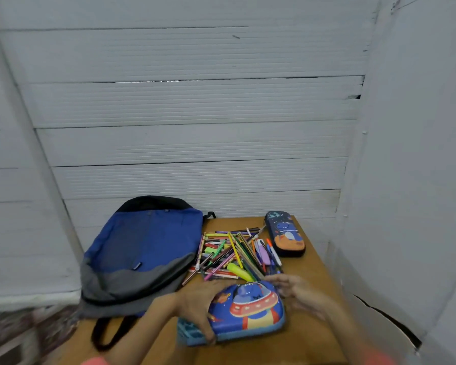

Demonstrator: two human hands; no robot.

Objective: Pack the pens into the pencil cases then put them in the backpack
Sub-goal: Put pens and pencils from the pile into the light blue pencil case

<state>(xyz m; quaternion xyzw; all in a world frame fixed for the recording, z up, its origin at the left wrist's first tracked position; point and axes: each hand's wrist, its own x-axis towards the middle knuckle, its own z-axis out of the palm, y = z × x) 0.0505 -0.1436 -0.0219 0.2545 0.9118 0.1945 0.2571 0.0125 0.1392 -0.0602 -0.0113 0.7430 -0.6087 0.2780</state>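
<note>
UFO pencil case (248,309) lower centre: our left hand (195,304) grips its left end, and we can't tell the right hand (300,293) hold at its right corner. Pens (232,254) heaped just above, backpack (142,248) left, second pencil case (284,233) by the table (315,262) right edge.

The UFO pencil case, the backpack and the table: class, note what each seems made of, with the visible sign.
UFO pencil case: probably a moulded semi-rigid shell, slightly glossy print; its picture stands out in rounded relief. Backpack: matte woven fabric; it slumps and creases. Table: smooth brown wood or laminate; the blur leaves it open.
</note>
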